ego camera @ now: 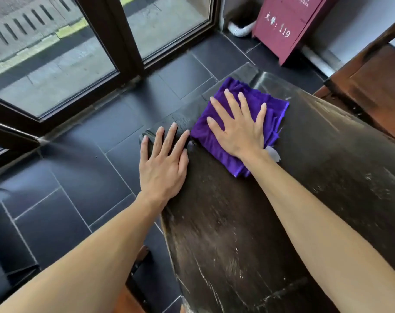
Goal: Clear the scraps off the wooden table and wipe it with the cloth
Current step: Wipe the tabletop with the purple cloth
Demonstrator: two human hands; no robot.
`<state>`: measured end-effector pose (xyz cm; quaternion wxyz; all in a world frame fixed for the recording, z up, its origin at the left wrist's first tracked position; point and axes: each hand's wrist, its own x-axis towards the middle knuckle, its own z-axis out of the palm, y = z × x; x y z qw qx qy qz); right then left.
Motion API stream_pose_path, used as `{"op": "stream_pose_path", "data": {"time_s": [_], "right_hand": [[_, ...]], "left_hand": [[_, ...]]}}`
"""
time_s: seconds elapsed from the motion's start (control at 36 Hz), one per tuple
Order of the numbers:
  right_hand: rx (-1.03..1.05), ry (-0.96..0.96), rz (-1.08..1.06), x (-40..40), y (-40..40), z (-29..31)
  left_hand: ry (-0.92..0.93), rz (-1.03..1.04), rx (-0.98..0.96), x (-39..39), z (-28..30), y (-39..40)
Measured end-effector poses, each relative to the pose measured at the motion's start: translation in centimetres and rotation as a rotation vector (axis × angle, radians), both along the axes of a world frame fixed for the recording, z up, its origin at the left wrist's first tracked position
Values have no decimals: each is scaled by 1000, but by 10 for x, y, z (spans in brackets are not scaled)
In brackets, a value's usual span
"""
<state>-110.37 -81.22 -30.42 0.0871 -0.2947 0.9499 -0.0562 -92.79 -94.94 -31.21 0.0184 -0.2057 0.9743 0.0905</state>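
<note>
A folded purple cloth (pixel 271 109) lies near the far left corner of the dark wooden table (pixel 237 222). My right hand (pixel 237 127) presses flat on the cloth, fingers spread. My left hand (pixel 163 161) rests flat on the table's left edge just beside the cloth, fingers apart and holding nothing. A small white scrap (pixel 273 153) shows from under the cloth's near edge by my right wrist. The table surface is scratched and streaked with pale marks.
Dark floor tiles (pixel 90 154) lie left of the table, up to a large window with a dark frame (pixel 128 48). A red box marked 119 (pixel 289 23) stands at the far wall. A brown wooden chair (pixel 372 86) is at the right.
</note>
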Motion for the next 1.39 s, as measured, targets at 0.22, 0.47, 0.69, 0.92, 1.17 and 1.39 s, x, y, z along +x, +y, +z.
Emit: {"op": "stream_pose_path", "data": {"time_s": [0.22, 0.47, 0.69, 0.92, 1.17, 1.39], "right_hand": [[18, -44, 63, -80, -20, 8], [46, 11, -16, -98, 73, 8], [128, 56, -182, -65, 213, 10], [171, 27, -392, -42, 274, 9], [101, 16, -520, -7, 199, 5], [42, 2, -224, 74, 120, 6]], "left_hand": [[-23, 19, -10, 0, 1, 0], [-33, 18, -2, -1, 3, 0], [-24, 22, -10, 0, 1, -1], [-14, 34, 11, 0, 4, 0], [-40, 37, 15, -1, 7, 2], [-38, 38, 35, -2, 5, 1]]}}
